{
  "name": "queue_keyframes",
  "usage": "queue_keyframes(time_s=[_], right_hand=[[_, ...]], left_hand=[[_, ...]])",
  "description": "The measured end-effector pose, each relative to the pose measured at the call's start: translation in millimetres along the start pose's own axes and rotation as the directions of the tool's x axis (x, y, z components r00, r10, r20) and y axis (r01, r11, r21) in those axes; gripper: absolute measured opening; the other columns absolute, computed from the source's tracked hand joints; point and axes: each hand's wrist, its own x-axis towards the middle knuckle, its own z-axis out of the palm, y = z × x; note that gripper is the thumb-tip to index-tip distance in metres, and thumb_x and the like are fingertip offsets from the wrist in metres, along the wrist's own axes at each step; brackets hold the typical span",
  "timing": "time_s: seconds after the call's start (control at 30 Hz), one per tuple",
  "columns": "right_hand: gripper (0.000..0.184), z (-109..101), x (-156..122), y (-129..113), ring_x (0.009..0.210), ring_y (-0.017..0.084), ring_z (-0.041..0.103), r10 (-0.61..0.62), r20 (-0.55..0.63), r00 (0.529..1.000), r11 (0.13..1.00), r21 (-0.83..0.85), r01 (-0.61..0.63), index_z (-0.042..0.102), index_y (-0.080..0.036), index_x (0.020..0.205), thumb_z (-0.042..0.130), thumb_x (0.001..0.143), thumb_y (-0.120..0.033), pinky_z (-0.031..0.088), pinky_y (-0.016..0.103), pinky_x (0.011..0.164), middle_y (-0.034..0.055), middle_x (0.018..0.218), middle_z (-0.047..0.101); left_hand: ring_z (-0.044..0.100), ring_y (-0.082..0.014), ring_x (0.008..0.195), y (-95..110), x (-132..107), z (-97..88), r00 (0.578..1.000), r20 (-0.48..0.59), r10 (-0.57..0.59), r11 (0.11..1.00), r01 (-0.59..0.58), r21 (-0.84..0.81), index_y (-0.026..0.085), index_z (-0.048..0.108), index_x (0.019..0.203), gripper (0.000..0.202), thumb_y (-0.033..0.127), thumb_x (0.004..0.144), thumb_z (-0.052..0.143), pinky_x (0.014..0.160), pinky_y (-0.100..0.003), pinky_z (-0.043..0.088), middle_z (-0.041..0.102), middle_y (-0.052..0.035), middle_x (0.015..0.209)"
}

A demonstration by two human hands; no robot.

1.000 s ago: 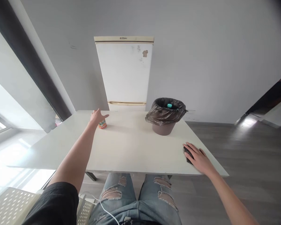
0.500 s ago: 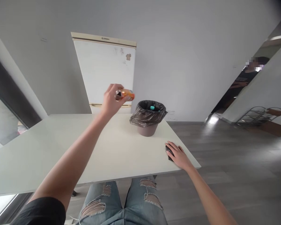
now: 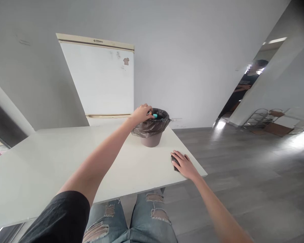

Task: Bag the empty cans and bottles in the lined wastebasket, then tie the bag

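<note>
My left hand (image 3: 142, 114) reaches over the near-left rim of the waste bin (image 3: 152, 140), its fingers closed round an orange drink can (image 3: 150, 113). Only the can's dark open end and a bit of orange show; the hand hides the rest. A dark plastic bin bag (image 3: 154, 129) lines the bin and hangs over its rim. Inside stands a bottle with a teal cap (image 3: 155, 115), just right of the can. On the table near its right edge, my right hand (image 3: 184, 164) curls over a small black object (image 3: 176, 162), shaped like a computer mouse and mostly covered.
The white table (image 3: 111, 175) ends on the right above a grey wood floor (image 3: 233, 175). Behind it a white fridge (image 3: 101, 77) stands against the wall. At the far right, a person (image 3: 243, 84) is in a doorway, near a wire rack (image 3: 258, 118).
My left hand has carried the can right and down, from the air left of the bin to the bin's mouth. My right hand stays on the black object. The view has turned slightly right.
</note>
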Motion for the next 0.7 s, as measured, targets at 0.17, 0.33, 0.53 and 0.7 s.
queue_keyframes(time_s=[0.17,0.33,0.53,0.7], right_hand=[[0.064,-2,-1,-2,0.164,0.029,0.029,0.004,-0.008,1.0,1.0,0.009,-0.004,0.041,-0.033,0.165,0.023,0.109,-0.058,0.026,0.061,0.132,0.0043,0.177,0.03],[0.063,-1,-1,-1,0.164,0.027,0.029,0.006,-0.011,1.0,1.0,0.009,-0.005,0.041,-0.032,0.164,0.023,0.11,-0.058,0.025,0.06,0.132,0.0037,0.177,0.031],[0.064,0,-1,-1,0.164,0.026,0.029,0.011,-0.008,1.0,1.0,0.003,-0.011,0.041,-0.032,0.164,0.023,0.109,-0.059,0.025,0.061,0.132,0.0035,0.177,0.03],[0.065,1,-1,4,0.165,0.03,0.027,-0.026,-0.082,0.996,0.999,0.045,0.03,0.035,-0.035,0.168,0.027,0.109,-0.06,0.028,0.063,0.13,0.0056,0.177,0.03]], left_hand=[[0.065,-0.0258,0.097,3,-12,-3.8,0.999,-0.039,-0.033,0.992,0.028,-0.123,0.024,0.068,0.121,0.034,0.043,0.11,0.042,0.083,-0.035,0.046,0.072,-0.0092,0.113],[0.066,-0.0265,0.099,-7,-19,0.3,0.997,0.069,0.019,0.995,-0.012,-0.097,0.025,0.072,0.109,0.042,0.041,0.111,0.034,0.087,-0.037,0.046,0.073,-0.0093,0.115],[0.063,-0.0266,0.119,-46,-33,13.8,0.991,-0.127,-0.03,0.942,-0.014,-0.334,0.023,0.074,0.113,0.042,0.05,0.109,0.042,0.105,-0.038,0.045,0.07,-0.0105,0.127],[0.056,-0.0152,0.071,-114,-106,29.4,0.856,-0.159,-0.491,0.5,0.128,-0.856,0.018,0.061,0.075,0.051,0.061,0.101,0.057,0.066,-0.025,0.044,0.059,-0.0044,0.077]])
